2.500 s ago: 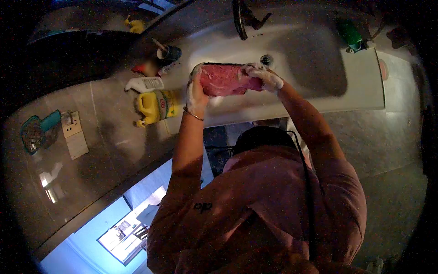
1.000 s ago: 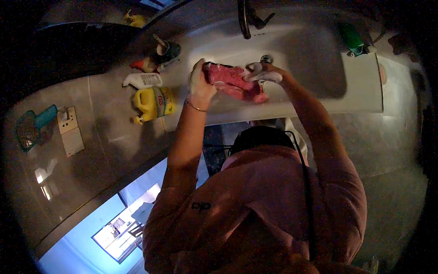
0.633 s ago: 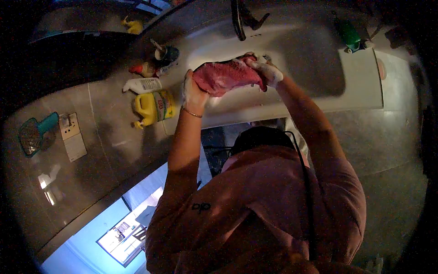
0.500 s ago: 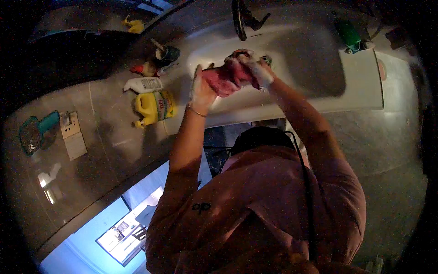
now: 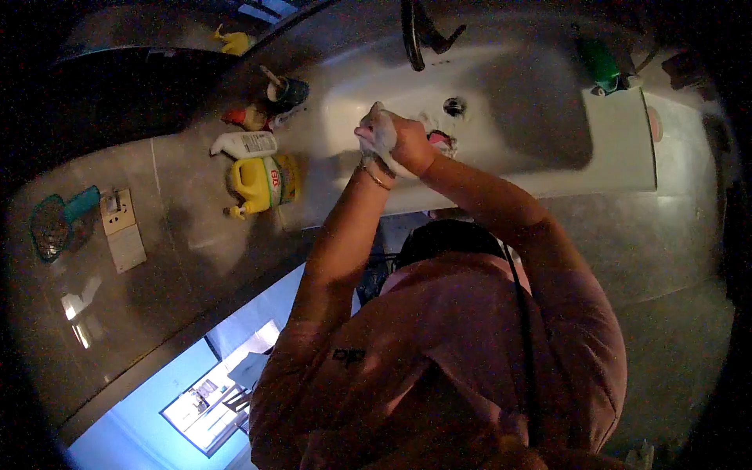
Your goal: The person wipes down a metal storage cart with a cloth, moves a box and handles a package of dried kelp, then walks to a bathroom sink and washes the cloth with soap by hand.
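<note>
My left hand, coated in white foam and with a bracelet at the wrist, is pressed against my right hand over the left part of the basin. The right hand's fingers are closed around the left hand, and much of the left hand's fingers is hidden. Whether anything is squeezed between the palms I cannot make out. A pink cloth with dark edges shows beside my right wrist, low in the white sink; the wrist covers part of it.
A dark faucet hangs over the sink, with the drain below. Left of the basin stand a yellow jug, a white bottle and a dark cup. A green bottle is at the far right corner.
The pink cloth, earlier stretched between both hands, now shows low in the sink behind my right wrist. My hands have come together, the right one closing around the left.
</note>
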Motion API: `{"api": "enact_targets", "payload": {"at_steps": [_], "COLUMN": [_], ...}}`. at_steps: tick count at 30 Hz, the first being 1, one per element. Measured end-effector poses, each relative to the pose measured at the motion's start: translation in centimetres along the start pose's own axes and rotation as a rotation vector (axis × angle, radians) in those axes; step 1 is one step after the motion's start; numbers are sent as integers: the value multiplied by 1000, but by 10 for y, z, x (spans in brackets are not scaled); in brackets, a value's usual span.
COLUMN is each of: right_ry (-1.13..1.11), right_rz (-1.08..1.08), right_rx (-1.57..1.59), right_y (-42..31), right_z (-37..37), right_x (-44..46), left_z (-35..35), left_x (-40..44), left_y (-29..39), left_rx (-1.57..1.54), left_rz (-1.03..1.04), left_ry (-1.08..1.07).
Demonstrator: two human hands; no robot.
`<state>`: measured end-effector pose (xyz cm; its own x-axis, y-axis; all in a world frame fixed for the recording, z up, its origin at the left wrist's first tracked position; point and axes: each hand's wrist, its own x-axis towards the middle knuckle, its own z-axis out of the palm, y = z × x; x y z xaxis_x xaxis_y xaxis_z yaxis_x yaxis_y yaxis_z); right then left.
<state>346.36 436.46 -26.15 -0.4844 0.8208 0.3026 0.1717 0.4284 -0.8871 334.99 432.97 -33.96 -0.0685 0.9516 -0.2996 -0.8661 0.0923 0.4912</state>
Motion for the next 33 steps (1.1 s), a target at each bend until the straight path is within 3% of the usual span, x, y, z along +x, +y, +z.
{"api": "enact_targets", "payload": {"at_steps": [2, 3, 4, 6, 8, 10, 11, 12, 14, 15, 16, 18, 19, 21, 22, 23, 24, 26, 27, 28, 29, 30, 31, 32, 33], "right_ry": [111, -13, -1, -86, 10, 37, -31, -35, 30, -139, -139, -52, 7, 46, 95, -105, -101, -225, -262, -265, -400, -538, -511, -512, -535], "right_rz": [-36, 124, 117, 337, 210, -133, 68, 71, -13, 430, 430, 222, 41, 0, -44, 164, 163, 515, 578, 578, 715, 844, 698, 701, 687], "right_rx": [26, 25, 19, 28, -13, 102, 100, 104, 72, -20, -22, -39, 100, 101, 99, 39, 39, 408, 718, 716, 1039, 1362, 1467, 1470, 1345], "right_y": [12, -10, -11, -13, -21, -24, -13, -2, 17, -14, -25, -42, -32, -9, 2, -10, 3, 39, 40, 43, 27, 20, 75, 69, 54], "right_z": [6, -23, -31, -36, -27, -11, 6, 1, -20, -42, -41, -41, -27, -5, 2, -20, -24, -27, -26, -31, -46, -58, -38, -43, -53], "right_x": [-1, 13, 22, 26, 8, -8, -5, 0, 13, 33, 28, 14, -3, -5, -5, 10, 18, 37, 37, 34, 32, 30, 19, 18, 19], "left_z": [71, 92, 93, 88, 75, 25, 13, 34, 75, 26, 19, 10, 6, 13, 25, 73, 102, 104, 117, 129, 161, 155, 144, 138, 140], "left_x": [-26, -31, -24, -22, -14, -6, -6, -14, -24, -11, -5, 6, 7, 0, -8, -25, -33, -33, -36, -43, -57, -58, -61, -63, -68], "left_y": [2, 2, 4, 2, 5, 11, 11, 9, 6, 5, 5, 5, 5, 6, 6, 12, 16, 20, 25, 30, 42, 50, 55, 58, 61], "left_rx": [167, 224, 228, 191, 78, -94, -182, -183, 201, 1033, 1032, 486, 208, -359, -360, -102, 157, 109, 5, -100, 77, 75, 206, 339, 477], "left_rz": [56, 98, 99, 26, 44, -42, -84, -82, -134, 239, 240, 109, 44, -85, -85, -93, -96, -95, -161, -228, -161, -156, -147, -141, -87], "left_ry": [266, 370, 355, 192, 205, -298, -548, -542, 320, 49, 47, -286, -434, -708, -705, -240, 222, 216, 194, 175, 319, 320, 328, 334, 147]}}
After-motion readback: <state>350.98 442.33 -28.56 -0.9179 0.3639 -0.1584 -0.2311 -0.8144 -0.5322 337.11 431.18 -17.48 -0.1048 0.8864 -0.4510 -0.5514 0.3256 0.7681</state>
